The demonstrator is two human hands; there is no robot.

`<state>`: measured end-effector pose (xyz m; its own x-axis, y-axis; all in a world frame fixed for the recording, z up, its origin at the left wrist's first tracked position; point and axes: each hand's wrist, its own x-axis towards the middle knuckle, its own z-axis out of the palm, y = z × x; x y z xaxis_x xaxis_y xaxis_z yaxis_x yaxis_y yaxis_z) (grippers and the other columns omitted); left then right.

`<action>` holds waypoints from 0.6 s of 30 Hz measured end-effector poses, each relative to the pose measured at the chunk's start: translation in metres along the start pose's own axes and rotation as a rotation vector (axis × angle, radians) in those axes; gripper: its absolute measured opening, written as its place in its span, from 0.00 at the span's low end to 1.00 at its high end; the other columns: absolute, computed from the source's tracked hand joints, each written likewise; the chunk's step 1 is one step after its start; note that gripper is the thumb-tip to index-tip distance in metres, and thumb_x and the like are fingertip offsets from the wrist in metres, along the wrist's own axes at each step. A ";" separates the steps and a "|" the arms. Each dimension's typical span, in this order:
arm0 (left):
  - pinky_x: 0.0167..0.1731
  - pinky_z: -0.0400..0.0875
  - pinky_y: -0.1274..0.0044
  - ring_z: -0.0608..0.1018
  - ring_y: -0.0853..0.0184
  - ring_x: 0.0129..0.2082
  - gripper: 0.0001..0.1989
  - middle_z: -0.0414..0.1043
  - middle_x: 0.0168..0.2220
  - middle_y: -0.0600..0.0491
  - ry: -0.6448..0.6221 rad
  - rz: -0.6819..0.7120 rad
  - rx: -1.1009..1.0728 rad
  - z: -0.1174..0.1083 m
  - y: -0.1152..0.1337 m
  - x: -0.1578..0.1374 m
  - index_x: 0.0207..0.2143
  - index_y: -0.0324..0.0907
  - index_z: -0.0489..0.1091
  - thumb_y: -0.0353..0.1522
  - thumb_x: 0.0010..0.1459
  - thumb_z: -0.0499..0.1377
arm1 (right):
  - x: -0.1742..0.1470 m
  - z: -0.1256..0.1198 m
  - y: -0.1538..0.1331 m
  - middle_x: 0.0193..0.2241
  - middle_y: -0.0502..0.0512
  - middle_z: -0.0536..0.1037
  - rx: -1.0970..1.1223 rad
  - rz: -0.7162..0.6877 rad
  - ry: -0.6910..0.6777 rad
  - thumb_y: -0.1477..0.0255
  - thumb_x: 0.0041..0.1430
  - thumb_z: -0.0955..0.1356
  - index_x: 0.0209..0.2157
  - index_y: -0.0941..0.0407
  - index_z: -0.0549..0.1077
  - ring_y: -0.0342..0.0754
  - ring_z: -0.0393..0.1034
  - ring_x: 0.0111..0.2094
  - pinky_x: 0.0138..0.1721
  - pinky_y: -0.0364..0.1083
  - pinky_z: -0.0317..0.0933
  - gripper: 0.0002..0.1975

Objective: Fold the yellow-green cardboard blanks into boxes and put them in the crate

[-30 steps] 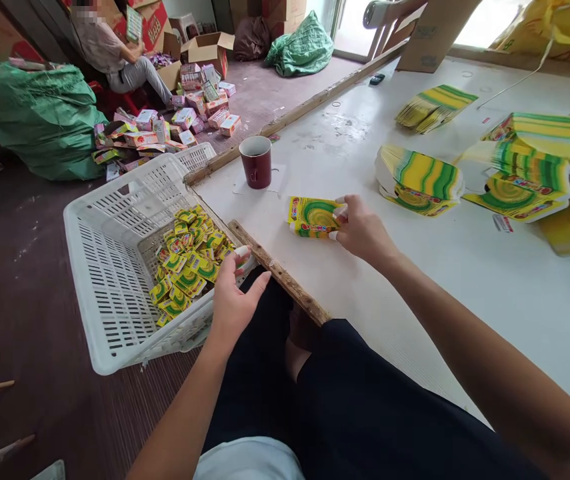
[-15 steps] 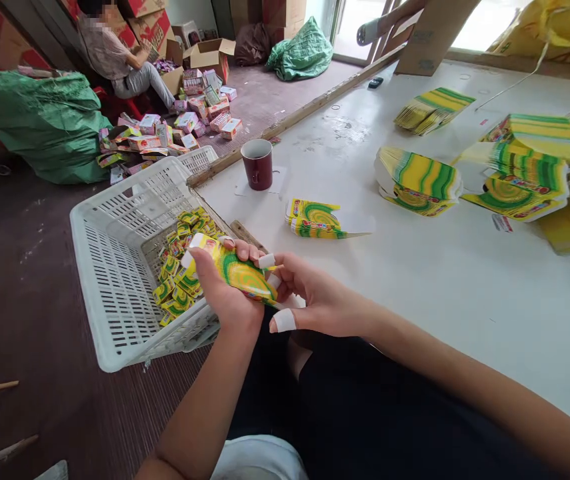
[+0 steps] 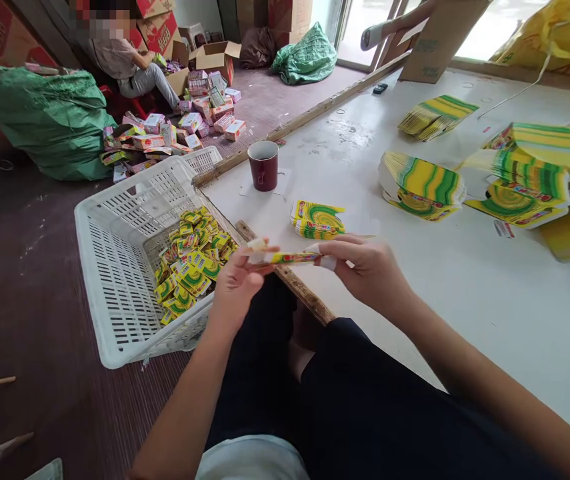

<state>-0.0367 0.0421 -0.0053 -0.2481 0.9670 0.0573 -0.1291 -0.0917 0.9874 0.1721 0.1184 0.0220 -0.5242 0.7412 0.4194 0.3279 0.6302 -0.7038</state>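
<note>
A small yellow-green carton (image 3: 295, 258) is held edge-on between my two hands, over the wooden table edge. My right hand (image 3: 369, 270) pinches its right end, white tape wrapped on the fingertips. My left hand (image 3: 237, 283) has its fingers closed at the left end, somewhat blurred, its thumb apart from the carton. Just beyond, a short stack of flat yellow-green cartons (image 3: 319, 220) lies on the white table (image 3: 465, 293). Below and left of my left hand stands a white plastic basket (image 3: 107, 280) holding many small yellow-green packets (image 3: 192, 267).
A dark red mug (image 3: 263, 167) stands near the table's edge. Bundles of flat cartons (image 3: 422, 187) lie at the right. On the floor sit a green sack (image 3: 45, 127) and a heap of small boxes (image 3: 165, 137), beside a seated person (image 3: 122, 60).
The carton has turned from its broad face to a narrow edge and shifted right. My right hand has moved up and right; my left thumb has come off the carton's face.
</note>
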 end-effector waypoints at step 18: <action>0.54 0.69 0.67 0.73 0.58 0.54 0.35 0.67 0.53 0.45 -0.001 0.126 0.562 0.042 -0.005 -0.017 0.57 0.44 0.53 0.35 0.50 0.66 | -0.003 0.013 -0.019 0.32 0.47 0.73 0.555 0.379 0.180 0.60 0.51 0.75 0.40 0.50 0.64 0.43 0.71 0.28 0.29 0.44 0.69 0.21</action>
<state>0.0086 0.0362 -0.0052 -0.2279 0.9569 0.1800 0.4316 -0.0664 0.8996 0.1569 0.1013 0.0262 -0.2990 0.9437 0.1414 -0.0127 0.1442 -0.9895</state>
